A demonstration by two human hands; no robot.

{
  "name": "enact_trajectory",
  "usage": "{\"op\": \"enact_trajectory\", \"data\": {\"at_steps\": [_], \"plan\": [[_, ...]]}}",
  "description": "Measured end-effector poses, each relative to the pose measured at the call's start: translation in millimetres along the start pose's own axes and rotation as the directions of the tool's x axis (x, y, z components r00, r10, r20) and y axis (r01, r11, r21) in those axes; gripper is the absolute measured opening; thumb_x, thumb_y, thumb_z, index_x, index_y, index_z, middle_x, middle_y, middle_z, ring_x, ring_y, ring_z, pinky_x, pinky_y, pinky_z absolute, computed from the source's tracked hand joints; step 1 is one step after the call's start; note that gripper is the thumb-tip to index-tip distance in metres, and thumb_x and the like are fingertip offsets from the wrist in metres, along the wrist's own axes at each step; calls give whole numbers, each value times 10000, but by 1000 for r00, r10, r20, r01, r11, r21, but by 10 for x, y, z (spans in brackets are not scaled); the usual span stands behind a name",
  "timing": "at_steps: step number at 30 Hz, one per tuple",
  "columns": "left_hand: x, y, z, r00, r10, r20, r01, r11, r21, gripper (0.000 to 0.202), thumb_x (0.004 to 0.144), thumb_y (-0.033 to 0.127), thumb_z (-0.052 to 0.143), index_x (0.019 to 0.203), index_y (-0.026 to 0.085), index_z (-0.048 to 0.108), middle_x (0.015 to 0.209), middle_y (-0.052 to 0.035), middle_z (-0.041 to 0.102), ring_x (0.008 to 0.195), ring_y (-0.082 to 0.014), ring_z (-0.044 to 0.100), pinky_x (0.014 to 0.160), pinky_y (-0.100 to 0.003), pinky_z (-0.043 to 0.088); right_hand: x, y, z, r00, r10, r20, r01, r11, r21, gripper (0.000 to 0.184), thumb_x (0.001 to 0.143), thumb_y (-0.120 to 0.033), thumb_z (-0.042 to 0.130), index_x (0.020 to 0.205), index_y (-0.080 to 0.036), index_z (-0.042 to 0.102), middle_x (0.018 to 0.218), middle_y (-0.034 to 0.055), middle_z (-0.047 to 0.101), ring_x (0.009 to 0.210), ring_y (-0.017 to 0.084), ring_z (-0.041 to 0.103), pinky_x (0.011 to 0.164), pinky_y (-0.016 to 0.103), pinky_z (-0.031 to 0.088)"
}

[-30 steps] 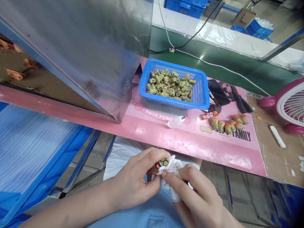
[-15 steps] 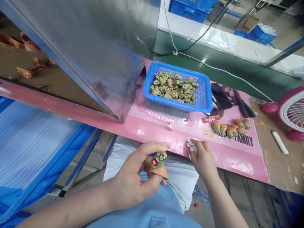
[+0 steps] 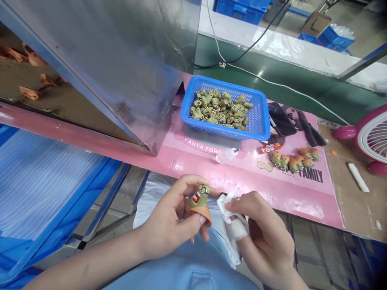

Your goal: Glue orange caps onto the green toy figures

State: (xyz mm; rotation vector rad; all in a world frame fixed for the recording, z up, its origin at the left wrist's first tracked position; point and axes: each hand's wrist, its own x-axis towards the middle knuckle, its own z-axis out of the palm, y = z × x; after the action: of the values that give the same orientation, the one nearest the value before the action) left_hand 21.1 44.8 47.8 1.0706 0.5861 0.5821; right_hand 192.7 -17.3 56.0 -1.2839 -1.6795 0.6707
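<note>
Bright, even overhead light filled the scene, leaving white glare streaks on the green conveyor belt and steel panel; wide-angle distortion curved the edges, and the lower right corner darkened.

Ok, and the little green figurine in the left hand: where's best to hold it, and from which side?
Probably at its flared orange base, coming from below with thumb and fingers on either side, as the left hand does. That wide rim gives a plain edge to pinch and leaves the painted green head open to the white cloth in the right hand.
</note>
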Motion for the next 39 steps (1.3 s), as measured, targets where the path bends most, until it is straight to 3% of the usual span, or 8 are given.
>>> {"op": "enact_trajectory", "data": {"at_steps": [9,14,19,21,24,28,34,39], "plan": [[4,-76,-53,970,243,17,-203,766,610,549,708,-10,493,1163,279,392,1165,-51,531,985,-191,553,788,-297,481,128,-151,76,968,-94,234,156,953,-260,293,750,-35,406,993,-128,540,740,45,448,624,140,422,507,252,358],[-1,-121,-91,936,338,98,-317,685,656,572,696,-42,472,1157,292,408,1255,-60,466,1002,-195,547,728,-268,491,45,-35,8,966,-34,257,140,903,-405,243,789,-64,389,945,-132,564,687,42,467,578,142,442,480,250,369],[53,-83,-102,995,100,-21,-99,995,15,457,771,54,462,1126,340,426,1255,-48,476,577,-66,626,434,-144,461,-2,528,-178,988,157,-17,-127,727,-675,290,815,-192,411,1067,-157,549,861,93,526,717,210,503,580,335,448],[91,-83,-114,998,-34,61,54,937,-346,371,774,138,490,1107,297,450,1176,-69,547,519,-75,628,323,-89,367,-5,652,-222,982,154,-105,-182,665,-725,366,817,-242,429,1166,-158,497,1018,133,500,896,280,476,703,429,445],[138,-125,-123,979,-125,161,199,760,-619,325,748,252,547,1067,216,496,1093,-115,605,478,-74,603,296,-83,310,-11,580,-179,978,123,-167,-197,806,-559,361,830,-243,453,1187,-196,474,1070,109,481,976,262,461,784,428,428],[150,-207,-102,949,-209,235,314,612,-726,349,741,353,557,1036,169,541,998,-120,627,440,-37,489,327,-117,241,34,290,-33,999,46,-13,-48,978,-205,393,841,-195,450,1231,-221,415,1161,82,446,1067,227,427,872,402,391],[138,-283,-65,879,-333,341,466,445,-765,411,683,393,532,932,77,613,819,-50,542,472,-41,395,382,-151,185,175,196,69,981,-51,186,67,995,-79,463,800,-168,499,1248,-189,384,1125,75,494,1059,217,417,924,417,341],[222,-280,-9,828,-416,376,540,410,-735,335,666,348,462,813,86,611,762,-50,507,498,-87,433,375,-176,191,223,237,122,989,-36,145,33,999,25,275,794,-116,519,1052,-210,518,929,30,570,880,175,485,786,344,404]]}}
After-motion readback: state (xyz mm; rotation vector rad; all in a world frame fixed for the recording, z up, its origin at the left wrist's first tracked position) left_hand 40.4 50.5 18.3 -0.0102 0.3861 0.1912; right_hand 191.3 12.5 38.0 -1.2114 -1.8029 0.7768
